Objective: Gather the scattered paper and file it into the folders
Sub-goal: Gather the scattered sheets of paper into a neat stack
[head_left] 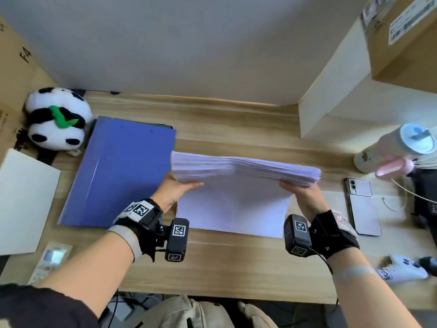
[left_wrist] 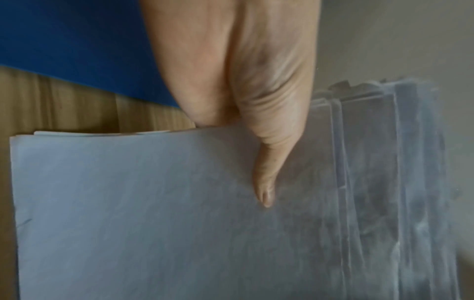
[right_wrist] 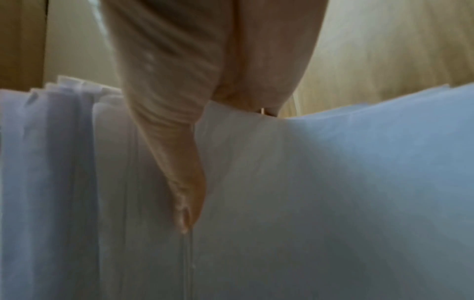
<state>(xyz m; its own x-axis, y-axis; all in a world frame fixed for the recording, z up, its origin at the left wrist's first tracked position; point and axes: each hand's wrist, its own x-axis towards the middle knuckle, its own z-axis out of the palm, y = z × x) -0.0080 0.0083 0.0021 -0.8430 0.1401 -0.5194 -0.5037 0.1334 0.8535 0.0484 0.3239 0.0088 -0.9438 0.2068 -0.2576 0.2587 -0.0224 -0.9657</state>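
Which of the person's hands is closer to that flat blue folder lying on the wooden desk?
Left. The left hand grips the white paper stack right beside the blue folder; the right hand grips the stack's far end.

Wooden desk [head_left: 236, 261] with blue folder [head_left: 123, 171], phone [head_left: 363, 207]

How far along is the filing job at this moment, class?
Done: the sheets look gathered into one paper stack. In hand: the left hand and right hand grip its two ends, stood on edge on the desk. Left: the blue folder lies closed, nothing visibly filed.
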